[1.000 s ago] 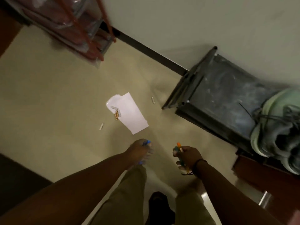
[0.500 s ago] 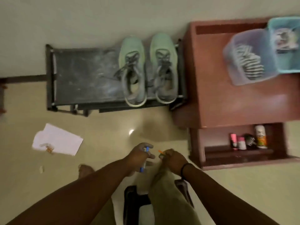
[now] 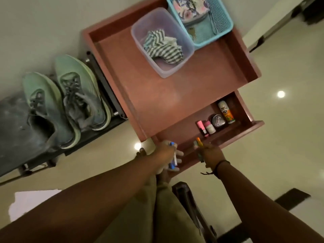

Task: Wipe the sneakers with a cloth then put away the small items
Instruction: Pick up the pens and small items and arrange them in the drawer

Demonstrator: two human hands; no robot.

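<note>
A pair of mint-green sneakers (image 3: 70,102) sits on a low black rack (image 3: 14,130) at the left. My left hand (image 3: 166,155) is shut on a blue-and-white marker (image 3: 173,159) at the near left corner of the open drawer (image 3: 226,137) of the red-brown cabinet. My right hand (image 3: 210,154) is shut on an orange-tipped marker (image 3: 199,142) over the drawer's front edge. A striped cloth (image 3: 163,48) lies in a clear plastic tub (image 3: 185,55) on the cabinet top.
The drawer holds a pink marker (image 3: 201,128), a small white bottle (image 3: 210,128), a round polish tin (image 3: 218,121) and a spray can (image 3: 226,112). A blue mesh basket (image 3: 222,23) stands behind the tub. White paper (image 3: 31,200) lies on the floor at lower left.
The view has swung right from the floor and paper to the cabinet. Both hands, each still holding a marker, have come up to the open drawer's front.
</note>
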